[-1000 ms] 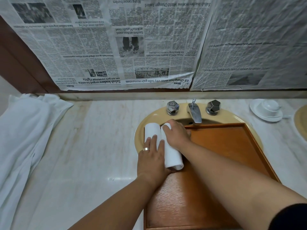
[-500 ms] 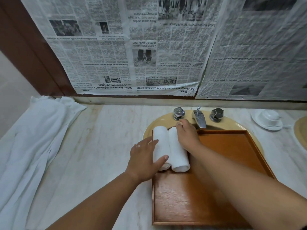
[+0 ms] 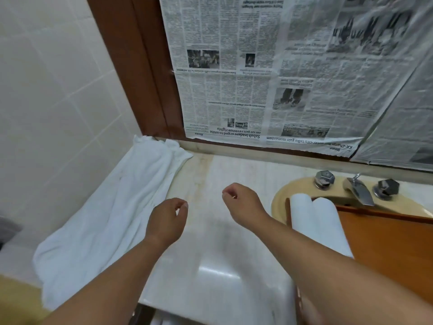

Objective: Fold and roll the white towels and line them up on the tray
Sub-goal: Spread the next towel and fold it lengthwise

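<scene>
Loose towel [image 3: 105, 219] lying 9 o'clock of left hand [image 3: 166, 219], axis running 7-to-1; right hand [image 3: 243, 205] hovering farther; both grips loosely curled, empty.

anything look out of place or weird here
Nothing is spilled or damaged. Two oddities: the wooden tray sits across the sink and newspaper hangs upside down on the wall behind. The two rolled towels lie neatly side by side; the loose towels are crumpled at the left.
</scene>
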